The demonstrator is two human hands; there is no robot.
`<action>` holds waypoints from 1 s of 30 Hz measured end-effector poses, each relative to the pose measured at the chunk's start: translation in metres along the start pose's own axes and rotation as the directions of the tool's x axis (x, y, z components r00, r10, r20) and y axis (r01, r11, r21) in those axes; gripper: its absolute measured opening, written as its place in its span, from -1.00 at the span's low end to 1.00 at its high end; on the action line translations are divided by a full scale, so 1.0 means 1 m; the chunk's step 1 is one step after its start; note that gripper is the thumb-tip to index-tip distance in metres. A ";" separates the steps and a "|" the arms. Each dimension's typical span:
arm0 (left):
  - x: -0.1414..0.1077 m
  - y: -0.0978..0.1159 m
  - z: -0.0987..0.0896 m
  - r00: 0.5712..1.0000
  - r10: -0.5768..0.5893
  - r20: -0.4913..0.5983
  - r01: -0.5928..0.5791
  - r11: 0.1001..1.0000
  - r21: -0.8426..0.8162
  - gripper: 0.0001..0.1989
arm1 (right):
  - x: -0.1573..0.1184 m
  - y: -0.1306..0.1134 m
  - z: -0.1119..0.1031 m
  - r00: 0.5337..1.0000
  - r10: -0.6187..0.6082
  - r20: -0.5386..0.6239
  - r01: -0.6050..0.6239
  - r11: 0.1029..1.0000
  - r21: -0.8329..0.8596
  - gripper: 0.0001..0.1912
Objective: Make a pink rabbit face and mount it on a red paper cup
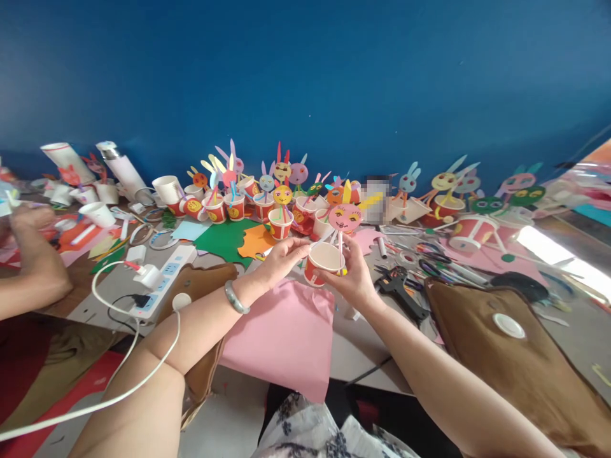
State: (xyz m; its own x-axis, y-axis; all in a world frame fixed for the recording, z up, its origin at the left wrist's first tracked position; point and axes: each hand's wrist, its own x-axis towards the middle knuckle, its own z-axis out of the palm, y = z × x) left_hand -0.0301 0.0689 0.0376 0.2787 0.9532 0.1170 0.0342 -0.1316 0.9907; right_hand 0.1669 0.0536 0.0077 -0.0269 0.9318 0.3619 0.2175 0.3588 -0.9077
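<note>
A red and white paper cup point(321, 275) is held up over the front of the table, with its opening facing up. My right hand point(354, 270) grips the cup's right side, thumb across its front. A pink paper face point(345, 218) with yellow ears stands above the cup on a strip. My left hand point(285, 259) is at the cup's upper left, its thumb and fingertips pinched near a pale strip at the rim; what they hold is too small to tell. Below lies a sheet of pink paper point(281, 337).
Several finished cup figures point(280, 222) line the blue wall. A black glue gun point(403, 294) and brown pouch point(515, 350) lie right. A white power strip point(165, 283) with cables sits left, near another person's arm point(33, 273). Scissors and pens lie back right.
</note>
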 end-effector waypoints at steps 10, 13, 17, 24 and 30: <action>-0.003 0.006 0.000 0.998 -0.024 0.061 0.021 0.999 0.046 -0.56 | 0.005 0.007 -0.005 0.997 0.032 0.067 -0.035 0.998 0.047 0.04; -0.004 0.004 0.000 0.995 -0.028 0.101 0.031 0.999 -0.029 -0.50 | 0.003 0.003 -0.005 0.989 0.017 0.147 -0.023 0.999 0.040 0.03; -0.006 0.002 -0.001 0.981 -0.004 0.195 0.018 0.997 -0.072 -0.43 | 0.001 0.000 -0.004 0.974 0.002 0.228 -0.005 1.000 0.012 0.05; -0.004 -0.005 0.000 0.983 0.015 0.184 -0.021 0.999 0.030 -0.40 | 0.000 0.007 -0.002 0.970 -0.017 0.241 0.003 0.998 0.059 0.14; -0.004 -0.010 0.000 0.984 -0.024 0.174 0.025 1.000 -0.006 -0.31 | -0.002 0.009 0.000 0.970 -0.047 0.237 0.049 0.999 -0.001 0.12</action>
State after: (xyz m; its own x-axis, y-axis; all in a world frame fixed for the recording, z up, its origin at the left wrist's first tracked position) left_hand -0.0319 0.0666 0.0275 0.4408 0.8941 0.0794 0.0356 -0.1058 0.9937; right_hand 0.1691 0.0551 -0.0007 -0.2674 0.9001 0.3440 0.2166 0.4040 -0.8888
